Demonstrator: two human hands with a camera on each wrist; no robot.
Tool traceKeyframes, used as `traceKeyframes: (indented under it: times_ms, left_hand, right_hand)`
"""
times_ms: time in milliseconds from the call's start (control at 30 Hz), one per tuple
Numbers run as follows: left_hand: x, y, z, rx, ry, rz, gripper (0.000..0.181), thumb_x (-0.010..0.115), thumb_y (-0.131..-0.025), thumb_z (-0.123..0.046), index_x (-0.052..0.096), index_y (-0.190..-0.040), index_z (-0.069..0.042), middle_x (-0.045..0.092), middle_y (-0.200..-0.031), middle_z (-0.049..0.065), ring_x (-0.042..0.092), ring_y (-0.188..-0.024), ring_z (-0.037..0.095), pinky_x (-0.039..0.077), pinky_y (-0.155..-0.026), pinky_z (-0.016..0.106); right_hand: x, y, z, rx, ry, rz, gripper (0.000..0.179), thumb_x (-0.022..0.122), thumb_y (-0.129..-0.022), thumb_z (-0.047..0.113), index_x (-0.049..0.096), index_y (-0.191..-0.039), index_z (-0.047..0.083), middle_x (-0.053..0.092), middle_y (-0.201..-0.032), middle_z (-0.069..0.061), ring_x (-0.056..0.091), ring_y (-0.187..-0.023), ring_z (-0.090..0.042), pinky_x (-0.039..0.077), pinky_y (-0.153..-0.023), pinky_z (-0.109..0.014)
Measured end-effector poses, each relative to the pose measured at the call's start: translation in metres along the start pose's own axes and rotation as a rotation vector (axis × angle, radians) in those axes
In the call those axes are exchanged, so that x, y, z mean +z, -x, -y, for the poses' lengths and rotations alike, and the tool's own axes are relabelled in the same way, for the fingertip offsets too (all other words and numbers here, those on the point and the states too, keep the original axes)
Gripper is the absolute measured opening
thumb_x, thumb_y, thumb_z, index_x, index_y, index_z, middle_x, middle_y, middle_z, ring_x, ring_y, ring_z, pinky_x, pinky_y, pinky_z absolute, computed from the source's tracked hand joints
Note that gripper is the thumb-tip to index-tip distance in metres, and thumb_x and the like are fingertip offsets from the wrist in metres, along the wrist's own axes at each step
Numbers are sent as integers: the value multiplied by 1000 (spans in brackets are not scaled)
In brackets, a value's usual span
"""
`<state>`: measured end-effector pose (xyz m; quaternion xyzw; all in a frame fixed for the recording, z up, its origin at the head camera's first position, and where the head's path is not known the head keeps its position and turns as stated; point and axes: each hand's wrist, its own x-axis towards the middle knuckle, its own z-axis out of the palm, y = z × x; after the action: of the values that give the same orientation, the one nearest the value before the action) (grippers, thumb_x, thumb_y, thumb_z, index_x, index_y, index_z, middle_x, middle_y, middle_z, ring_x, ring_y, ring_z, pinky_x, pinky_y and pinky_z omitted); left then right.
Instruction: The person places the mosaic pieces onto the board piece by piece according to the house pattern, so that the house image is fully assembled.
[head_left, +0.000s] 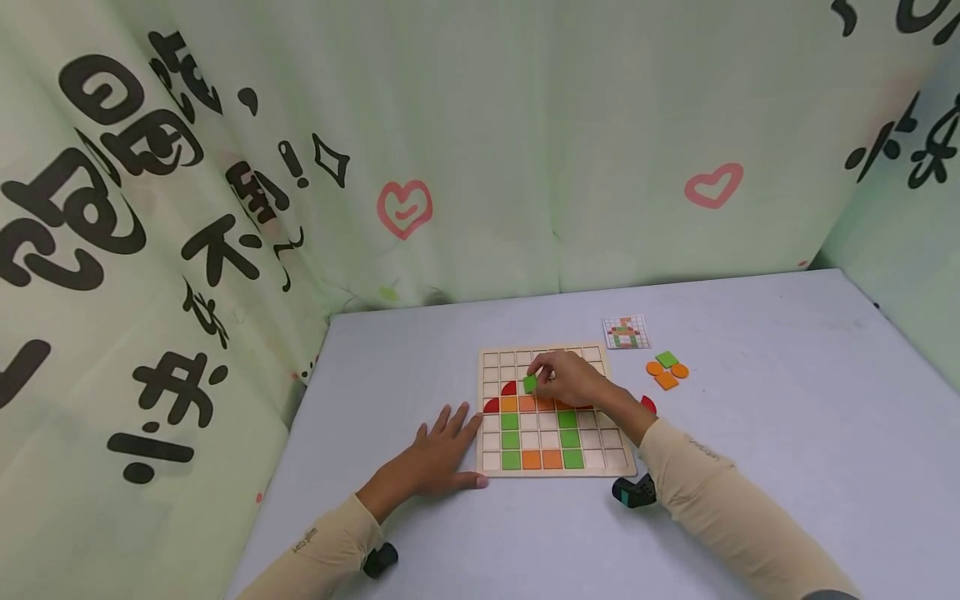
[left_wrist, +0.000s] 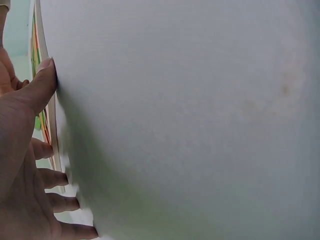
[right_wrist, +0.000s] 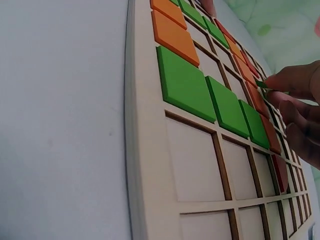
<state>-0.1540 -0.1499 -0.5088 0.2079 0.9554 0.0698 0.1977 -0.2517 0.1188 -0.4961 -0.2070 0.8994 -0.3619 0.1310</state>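
A wooden grid board [head_left: 555, 475] lies on the table, with green, orange and red tiles set in several of its cells. My right hand [head_left: 573, 379] is over the middle of the board and pinches a small green square tile [head_left: 530, 384] between thumb and fingertips. In the right wrist view the edge of that green tile [right_wrist: 261, 84] shows between the fingers, close over the row of orange tiles [right_wrist: 257, 100]. My left hand [head_left: 442, 454] rests with spread fingers at the board's left edge; its thumb [left_wrist: 46, 75] lies by the board's side.
A small pattern card [head_left: 626, 332] lies beyond the board's right corner. Right of the board are a loose green square [head_left: 667, 359], orange round pieces [head_left: 679, 371] and an orange square [head_left: 666, 381]. A red piece [head_left: 648, 404] lies beside my right forearm. A curtain [head_left: 555, 167] hangs behind the table.
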Motion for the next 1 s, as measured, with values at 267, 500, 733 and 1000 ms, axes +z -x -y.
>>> traceKeyframes:
  times_ms: [267, 500, 733, 1000]
  left_hand:
    - [-1, 2, -1, -2, 2, 0, 102, 65, -84, -68, 19, -162, -22, 14, -170, 9, 11, -155, 40, 23, -115, 69]
    - [-2, 2, -1, -2, 3, -1, 101, 66, -84, -67, 20, -162, -21, 15, -169, 9, 11, -155, 39, 24, -115, 69]
    - [-1, 2, -1, 2, 1, 1, 101, 65, -85, -67, 19, -162, -21, 15, -169, 10, 11, -155, 40, 24, -115, 69]
    - [-1, 2, 0, 0, -7, -4, 101, 64, -85, -68, 18, -162, -22, 13, -170, 9, 10, -156, 40, 24, -115, 69]
  right_hand:
    - [7, -5, 0, 2, 65, 0, 24, 76, -88, 16, 71, -110, 6, 66, -80, 3, 56, -74, -12, 46, -73, -30]
    - [8, -7, -1, 12, 83, -12, 21, 75, -88, 17, 73, -107, 8, 66, -80, 3, 56, -73, -12, 46, -74, -31]
    - [9, -6, 0, 30, 103, -27, 20, 77, -88, 20, 74, -105, 11, 67, -83, 2, 57, -75, -12, 45, -70, -30]
    - [6, -7, 5, 29, 122, -22, 20, 78, -88, 21, 74, -104, 10, 66, -81, 1, 56, -73, -13, 45, -68, -29]
